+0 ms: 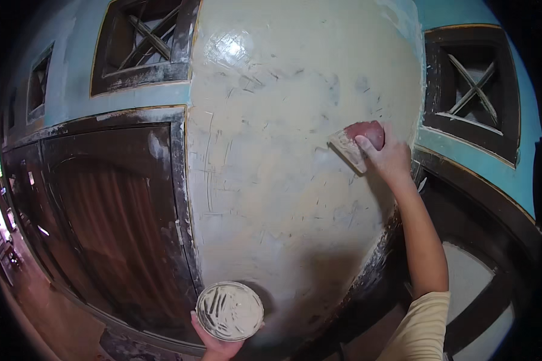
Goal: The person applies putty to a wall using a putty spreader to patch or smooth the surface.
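My right hand (388, 157) is raised to the wall and closed round the reddish handle of a putty knife (348, 150). Pale filler coats its wide blade, whose edge is at the wall's surface. Ahead of me the wall (283, 156) is cream and grey, patchy, with many dark scratches and scrapes. Low in front, my left hand (220, 346) grips a round, shallow container (230, 311) from beneath, fingers round its side. Whitish paste with dark streaks covers its face; I cannot tell whether that is a lid or the inside.
Left of the wall stands a dark wooden door or cabinet (108, 222) in a paint-smeared frame. Dark square vents with crossed slats, one at left (146, 42) and one at right (473, 84), sit in light blue wall. A brown floor (54, 301) runs along the lower left.
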Motion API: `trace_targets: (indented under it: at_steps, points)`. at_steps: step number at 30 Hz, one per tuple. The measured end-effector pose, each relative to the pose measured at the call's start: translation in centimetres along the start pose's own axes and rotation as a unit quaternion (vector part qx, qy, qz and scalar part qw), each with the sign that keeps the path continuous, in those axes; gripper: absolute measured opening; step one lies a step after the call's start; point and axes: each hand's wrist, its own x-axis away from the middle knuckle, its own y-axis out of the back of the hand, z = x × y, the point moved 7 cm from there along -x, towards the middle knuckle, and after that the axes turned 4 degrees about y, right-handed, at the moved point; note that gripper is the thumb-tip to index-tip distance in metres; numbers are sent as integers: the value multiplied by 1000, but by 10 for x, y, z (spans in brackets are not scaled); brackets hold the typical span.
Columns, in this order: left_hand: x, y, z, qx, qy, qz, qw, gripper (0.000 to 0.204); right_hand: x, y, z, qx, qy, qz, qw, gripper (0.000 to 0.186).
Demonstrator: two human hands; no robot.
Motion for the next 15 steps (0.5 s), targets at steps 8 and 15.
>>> trace_targets:
  at_steps: [8,15]
  points:
    - [4,22,-5,6,15,-28,999,98,-83,12,84,-6,43,-54,998,59]
    - [21,42,-28,-38,-75,-76,994,83,-101,-18,198,2,127,32,991,57]
